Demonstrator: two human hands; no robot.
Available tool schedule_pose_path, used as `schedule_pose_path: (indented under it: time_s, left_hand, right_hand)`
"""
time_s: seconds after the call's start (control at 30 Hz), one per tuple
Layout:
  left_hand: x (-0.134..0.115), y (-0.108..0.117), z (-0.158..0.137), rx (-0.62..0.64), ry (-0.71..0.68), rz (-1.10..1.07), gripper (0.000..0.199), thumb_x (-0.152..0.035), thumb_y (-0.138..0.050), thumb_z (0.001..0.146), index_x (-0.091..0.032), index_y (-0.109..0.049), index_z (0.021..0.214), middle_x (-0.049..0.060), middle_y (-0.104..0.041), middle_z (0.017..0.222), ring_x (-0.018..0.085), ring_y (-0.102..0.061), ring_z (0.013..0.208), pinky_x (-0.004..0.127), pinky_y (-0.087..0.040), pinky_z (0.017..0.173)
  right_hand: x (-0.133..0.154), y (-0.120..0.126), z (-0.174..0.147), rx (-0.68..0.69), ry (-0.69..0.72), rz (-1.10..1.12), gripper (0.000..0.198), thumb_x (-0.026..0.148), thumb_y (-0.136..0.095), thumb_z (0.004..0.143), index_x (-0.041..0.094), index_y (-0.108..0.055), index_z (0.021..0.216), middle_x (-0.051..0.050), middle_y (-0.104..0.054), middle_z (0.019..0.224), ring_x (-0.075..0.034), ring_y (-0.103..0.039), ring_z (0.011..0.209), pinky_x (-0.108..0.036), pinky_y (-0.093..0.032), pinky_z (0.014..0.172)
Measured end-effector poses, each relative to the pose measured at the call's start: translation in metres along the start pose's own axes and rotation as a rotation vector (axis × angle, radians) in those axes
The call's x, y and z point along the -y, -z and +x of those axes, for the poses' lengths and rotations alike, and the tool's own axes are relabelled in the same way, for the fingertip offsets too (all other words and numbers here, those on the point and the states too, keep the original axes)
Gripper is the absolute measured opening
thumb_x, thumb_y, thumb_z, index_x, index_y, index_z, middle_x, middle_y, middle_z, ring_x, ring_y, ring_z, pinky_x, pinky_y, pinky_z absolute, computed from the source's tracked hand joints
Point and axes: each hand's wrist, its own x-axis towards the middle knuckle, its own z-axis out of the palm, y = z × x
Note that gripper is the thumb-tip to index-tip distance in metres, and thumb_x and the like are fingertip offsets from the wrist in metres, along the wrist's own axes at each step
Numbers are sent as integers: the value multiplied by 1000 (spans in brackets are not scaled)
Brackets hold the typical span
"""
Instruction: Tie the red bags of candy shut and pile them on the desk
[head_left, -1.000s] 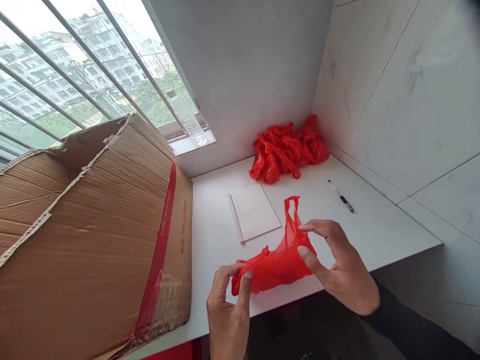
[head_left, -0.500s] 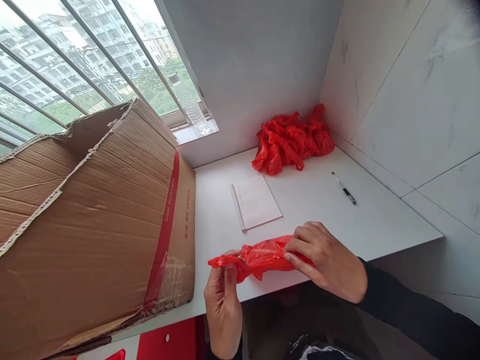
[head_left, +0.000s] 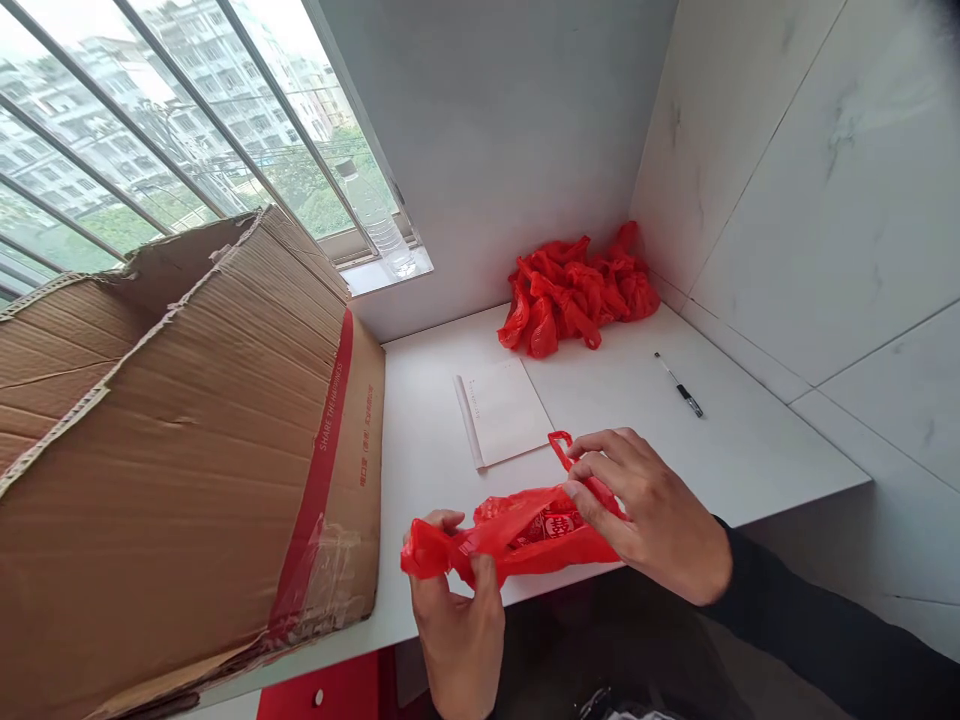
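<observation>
A thin red plastic bag (head_left: 493,538) lies across the table's front edge, its mouth parted. Inside it, red packaging (head_left: 559,525) with a double-happiness character shows through the gap. At the bag's left end, my left hand (head_left: 459,635) grips the gathered plastic between thumb and fingers. My right hand (head_left: 656,515) is closed on the right end, thumb and fingers on the plastic. A looped handle (head_left: 559,447) sticks up beside the right fingertips. How much the bag holds is hidden.
A large open cardboard box (head_left: 217,450) stands to the left. Behind the bag lies a white notebook (head_left: 506,412), with a pen (head_left: 679,387) to its right. Crumpled red bags (head_left: 574,295) are heaped by the wall. A plastic bottle (head_left: 382,230) stands on the windowsill.
The bag's mouth has spread, so the printed red packaging inside now shows. A handle loop has come up by my right hand. My left hand has shifted its hold on the plastic.
</observation>
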Motion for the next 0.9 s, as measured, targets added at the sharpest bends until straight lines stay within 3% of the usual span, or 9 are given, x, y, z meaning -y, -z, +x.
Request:
schedule_pose_path:
  time_s: [0.17, 0.3, 0.4, 0.5, 0.57, 0.67, 0.73, 0.83, 0.9]
  left_hand:
    - [9, 16, -4, 29, -57, 117, 25, -27, -64, 84, -22, -61, 108, 8, -62, 115, 24, -62, 100, 34, -53, 80]
    - [-8, 17, -1, 163, -21, 71, 20, -40, -67, 88, -23, -59, 93, 2, -62, 87, 17, -62, 77, 27, -52, 68]
    - [-18, 12, 3, 161, 88, -57, 22, -42, -68, 88, -22, -58, 91, 0, -60, 86, 15, -60, 77, 22, -50, 70]
    - [-15, 7, 8, 117, 204, -252, 27, -42, -72, 86, -23, -55, 94, -2, -58, 89, 12, -58, 78, 20, -48, 71]
    - [-9, 5, 9, 127, 251, -337, 31, -44, -72, 85, -24, -51, 95, -2, -58, 87, 12, -58, 75, 21, -48, 69]
    - [-3, -1, 7, 170, 332, -377, 37, -47, -71, 84, -24, -48, 101, -1, -63, 80, 14, -61, 67, 24, -49, 61]
    - [-1, -4, 3, 191, 361, -367, 39, -49, -72, 83, -23, -51, 104, -1, -64, 77, 15, -60, 61, 24, -47, 56]
    - [0, -7, 0, 190, 351, -325, 33, -48, -72, 83, -21, -62, 99, 2, -66, 77, 17, -61, 64, 26, -49, 59]
    - [1, -9, -1, 180, 330, -306, 29, -47, -71, 84, -19, -67, 92, 3, -68, 79, 18, -63, 70, 27, -51, 64]
  right_hand:
    - [-6, 8, 3, -58, -12, -91, 13, 20, -49, 101, 20, -59, 93, -9, -63, 106, -28, -56, 108, -45, -45, 92]
    - [14, 11, 5, -69, 99, -6, 10, 17, -50, 101, 21, -58, 105, -7, -63, 102, -24, -57, 96, -41, -46, 88]
    - [22, 2, 2, 209, 209, 87, 14, 11, -47, 100, 21, -56, 103, -4, -65, 91, -19, -60, 80, -33, -48, 73]
    - [14, -13, -4, 557, 99, -180, 25, 0, -54, 85, 21, -57, 98, -2, -66, 83, -20, -64, 66, -30, -41, 55]
    - [4, -21, -9, 695, 18, -349, 30, -1, -62, 76, 22, -58, 95, -1, -65, 76, -22, -66, 61, -28, -37, 51]
    - [-5, -27, -13, 757, -36, -430, 30, 2, -69, 75, 20, -61, 98, -2, -65, 70, -25, -67, 59, -29, -39, 52]
    - [-6, -31, -15, 767, -52, -460, 40, 3, -71, 73, 17, -63, 109, -8, -69, 77, -28, -70, 66, -31, -43, 53]
    - [-7, -45, -15, 785, -41, -483, 64, 3, -78, 65, 14, -61, 126, -15, -71, 94, -34, -71, 85, -34, -50, 60]
    - [-9, -58, -14, 785, -30, -486, 57, 7, -77, 70, 12, -62, 124, -18, -71, 98, -35, -70, 91, -39, -53, 67]
